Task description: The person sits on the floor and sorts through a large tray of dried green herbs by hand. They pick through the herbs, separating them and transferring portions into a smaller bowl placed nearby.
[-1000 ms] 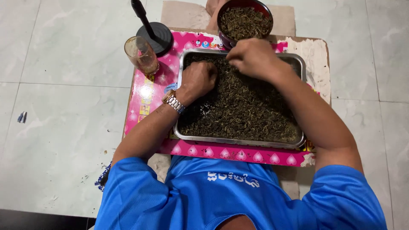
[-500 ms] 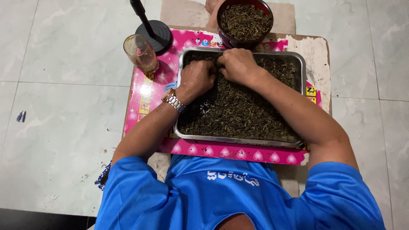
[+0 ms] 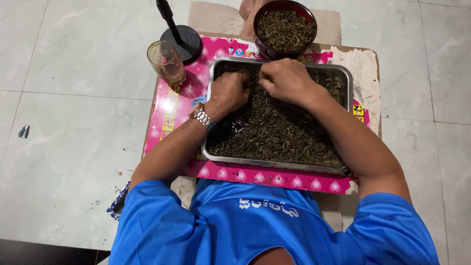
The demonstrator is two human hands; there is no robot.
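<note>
A person in a blue shirt [image 3: 255, 225] sits low on the floor, with a small worktop [image 3: 365, 64] just in front. The worktop has a pink cover with hearts [image 3: 274, 179] on it.

On the cover sits a flat metal tray [image 3: 274, 164]. It is full of dry dark leaves [image 3: 274, 132], small and crumbly. They fill most of the tray, and one thin patch near the left side shows a bit of metal.

Both hands are at the far end of the tray, close together and nearly touching. The left hand [image 3: 233, 93] has a shiny watch [image 3: 202, 117] on its wrist. Its fingers are curled down into the leaves, like a loose fist. The right hand [image 3: 284, 78] is curled too, with its fingertips pushed into the same heap. I cannot tell if either hand has a pinch of leaves inside.

I think the hands are working through the leaves. To do this well, keep the hands low in the tray so nothing spills over the rim. Use soft, small moves, because dry leaves break and fly about.

Past the tray is a dark round bowl [image 3: 267, 49], full of the same leaves. To the left stands a glass [image 3: 166, 61] with a little golden drink. Just behind it is a black round stand with a stick [image 3: 181, 39]. Mind the left elbow near that glass, it could tip.
</note>
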